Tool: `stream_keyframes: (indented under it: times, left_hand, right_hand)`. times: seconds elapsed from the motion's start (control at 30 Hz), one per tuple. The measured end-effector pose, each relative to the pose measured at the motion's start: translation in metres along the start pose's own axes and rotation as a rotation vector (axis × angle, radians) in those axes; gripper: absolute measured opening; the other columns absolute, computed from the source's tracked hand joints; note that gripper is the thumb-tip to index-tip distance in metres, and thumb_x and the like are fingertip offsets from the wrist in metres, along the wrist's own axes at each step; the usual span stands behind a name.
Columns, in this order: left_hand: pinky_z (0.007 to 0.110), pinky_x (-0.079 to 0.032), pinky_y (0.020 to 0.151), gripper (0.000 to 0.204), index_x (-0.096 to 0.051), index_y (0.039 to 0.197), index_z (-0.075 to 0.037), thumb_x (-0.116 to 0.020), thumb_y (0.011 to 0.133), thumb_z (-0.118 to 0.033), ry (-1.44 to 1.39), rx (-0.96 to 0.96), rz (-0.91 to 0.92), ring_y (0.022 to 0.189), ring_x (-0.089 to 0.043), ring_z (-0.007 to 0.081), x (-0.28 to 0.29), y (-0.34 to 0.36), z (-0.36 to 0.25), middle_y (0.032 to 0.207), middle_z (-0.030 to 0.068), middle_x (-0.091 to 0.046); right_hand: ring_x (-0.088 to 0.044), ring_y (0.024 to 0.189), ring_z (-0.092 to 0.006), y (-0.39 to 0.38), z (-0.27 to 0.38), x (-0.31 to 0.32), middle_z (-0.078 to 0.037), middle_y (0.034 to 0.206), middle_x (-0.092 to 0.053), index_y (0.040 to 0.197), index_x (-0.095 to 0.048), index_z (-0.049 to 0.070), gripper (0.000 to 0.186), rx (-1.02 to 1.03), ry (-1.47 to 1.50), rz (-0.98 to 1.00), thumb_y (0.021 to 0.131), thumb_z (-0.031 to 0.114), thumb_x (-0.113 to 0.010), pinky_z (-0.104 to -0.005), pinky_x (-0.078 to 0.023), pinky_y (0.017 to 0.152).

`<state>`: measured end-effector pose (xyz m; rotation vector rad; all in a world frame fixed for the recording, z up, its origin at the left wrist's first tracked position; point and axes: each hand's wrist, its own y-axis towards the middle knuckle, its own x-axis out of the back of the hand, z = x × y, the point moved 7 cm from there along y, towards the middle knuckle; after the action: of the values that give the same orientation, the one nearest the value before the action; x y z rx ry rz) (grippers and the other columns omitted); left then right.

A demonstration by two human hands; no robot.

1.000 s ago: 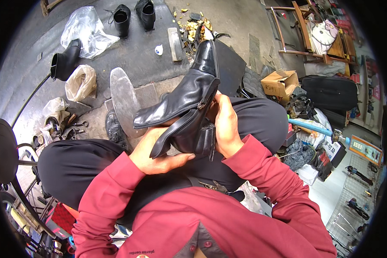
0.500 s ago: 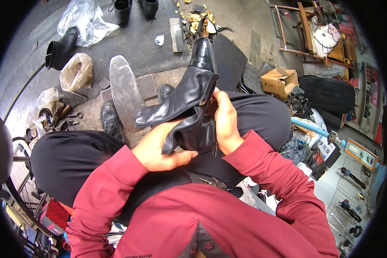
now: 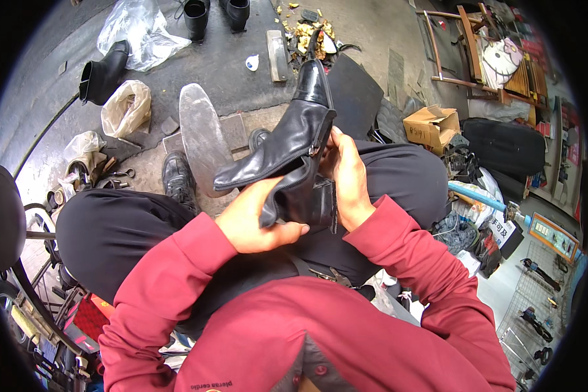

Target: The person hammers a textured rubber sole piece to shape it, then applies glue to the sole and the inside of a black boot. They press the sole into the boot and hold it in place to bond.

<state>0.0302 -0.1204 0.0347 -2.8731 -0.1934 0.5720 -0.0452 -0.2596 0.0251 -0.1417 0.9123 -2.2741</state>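
Note:
A black leather boot [image 3: 284, 142] with a side zipper lies over my lap, its heel end pointing away from me and its shaft toward me. The zipper is undone, so the shaft gapes and one flap folds over. My left hand [image 3: 251, 219] grips the shaft from the left, thumb along the folded flap. On the other side my right hand [image 3: 351, 176] holds the boot near the zipper, fingers curled behind the leather and partly hidden by it.
Beyond my knees stands a flat grey oval plate [image 3: 202, 134]. Plastic bags [image 3: 126, 108], another black boot [image 3: 104, 73] and a metal block [image 3: 276, 55] lie on the floor ahead. To the right are a cardboard box [image 3: 431, 126], a black case [image 3: 505, 147] and a wooden folding chair [image 3: 470, 42].
The whole view has shifted slightly, with the surroundings moving a little to the right. Both hands keep hold of the boot, which stays in nearly the same pose.

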Motion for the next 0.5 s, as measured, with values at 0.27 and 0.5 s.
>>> stream_keyframes:
  times: [0.27, 0.5]
  left_hand:
    - [0.035, -0.044, 0.110, 0.072, -0.055, 0.145, 0.001, -0.087, 0.082, -0.008, -0.176, -0.033, -0.012, 0.122, -0.059, 0.0174, 0.002, -0.005, -0.003, 0.131, 0.0089, -0.066]
    - [0.035, -0.044, 0.112, 0.077, -0.052, 0.149, 0.001, -0.089, 0.082, -0.007, -0.131, -0.112, 0.002, 0.126, -0.057, 0.0183, 0.004, 0.002, -0.011, 0.136, 0.0095, -0.065]
  right_hand:
    - [-0.062, 0.107, -0.0171, -0.015, 0.001, -0.004, -0.005, 0.122, -0.070, 0.133, -0.063, 0.006, 0.051, -0.048, -0.001, 0.025, 0.112, 0.046, -0.039, -0.0341, -0.045, 0.101]
    - [-0.061, 0.117, -0.0186, -0.018, -0.001, -0.004, -0.007, 0.130, -0.067, 0.139, -0.060, 0.003, 0.057, -0.040, 0.013, 0.055, 0.111, 0.048, -0.040, -0.0352, -0.043, 0.108]
